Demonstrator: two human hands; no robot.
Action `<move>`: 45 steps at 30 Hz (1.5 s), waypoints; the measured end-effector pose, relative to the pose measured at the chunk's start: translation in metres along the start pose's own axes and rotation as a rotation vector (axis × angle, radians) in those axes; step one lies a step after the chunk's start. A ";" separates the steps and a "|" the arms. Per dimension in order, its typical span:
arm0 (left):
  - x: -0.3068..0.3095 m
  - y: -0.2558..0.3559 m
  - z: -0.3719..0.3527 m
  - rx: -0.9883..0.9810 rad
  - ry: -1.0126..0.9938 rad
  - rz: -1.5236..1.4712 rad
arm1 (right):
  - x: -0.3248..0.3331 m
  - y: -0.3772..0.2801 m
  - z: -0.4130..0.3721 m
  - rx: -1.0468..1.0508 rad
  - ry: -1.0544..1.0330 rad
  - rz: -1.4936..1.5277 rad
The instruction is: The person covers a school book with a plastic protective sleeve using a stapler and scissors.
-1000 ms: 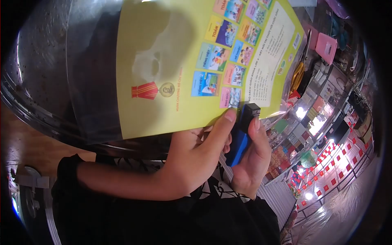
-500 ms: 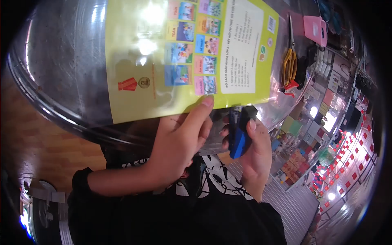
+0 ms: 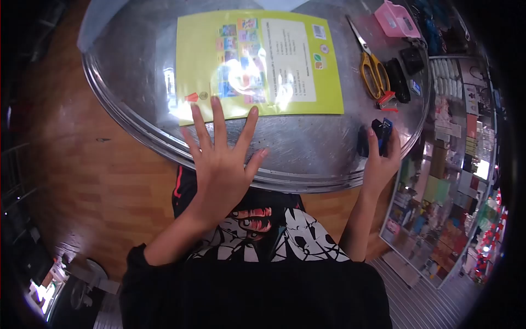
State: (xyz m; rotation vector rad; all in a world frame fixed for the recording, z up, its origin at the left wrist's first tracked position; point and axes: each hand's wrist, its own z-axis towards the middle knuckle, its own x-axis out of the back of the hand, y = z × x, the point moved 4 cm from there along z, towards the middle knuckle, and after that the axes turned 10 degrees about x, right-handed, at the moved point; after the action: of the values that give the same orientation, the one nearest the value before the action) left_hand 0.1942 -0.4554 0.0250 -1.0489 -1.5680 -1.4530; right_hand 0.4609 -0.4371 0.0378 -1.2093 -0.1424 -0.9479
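Observation:
A yellow-green book (image 3: 329, 71) lies flat, back cover up, on the round metal table (image 3: 307, 142). Glare crosses its rows of small pictures. My left hand (image 3: 222, 159) is spread wide, its fingertips at the book's near edge. To the right, near the table's rim, my right hand (image 3: 383, 156) has its thumb and fingers closed around a small blue-and-black stapler (image 3: 382, 130). The stapler is apart from the book and partly covered by my fingers.
Yellow-handled scissors (image 3: 374, 74) lie right of the book, with a red item (image 3: 387, 101) by their handles. Beside them are a long black object (image 3: 398, 79) and a pink plastic basket (image 3: 395, 21). Shelves of packaged goods (image 3: 438, 186) stand beyond the table's right edge.
The book has gone from raised near my body to flat on the table. My left hand has let go and spread out. My right hand has moved right with the stapler.

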 end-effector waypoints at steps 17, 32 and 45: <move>0.043 -0.155 0.014 0.574 0.131 -0.350 | 0.010 0.017 0.009 0.239 -0.121 -0.570; 0.010 -0.018 -0.035 0.389 0.266 -1.267 | -0.092 -0.060 -0.041 0.791 -0.566 -0.309; 0.025 -0.067 0.002 0.630 0.030 -1.623 | -0.077 -0.112 -0.067 0.718 -0.914 -0.045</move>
State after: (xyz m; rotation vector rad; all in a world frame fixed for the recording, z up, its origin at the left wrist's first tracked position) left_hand 0.1232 -0.4533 0.0214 0.9126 -2.7066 -1.5051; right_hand 0.3115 -0.4551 0.0496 -0.8685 -1.1375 -0.2523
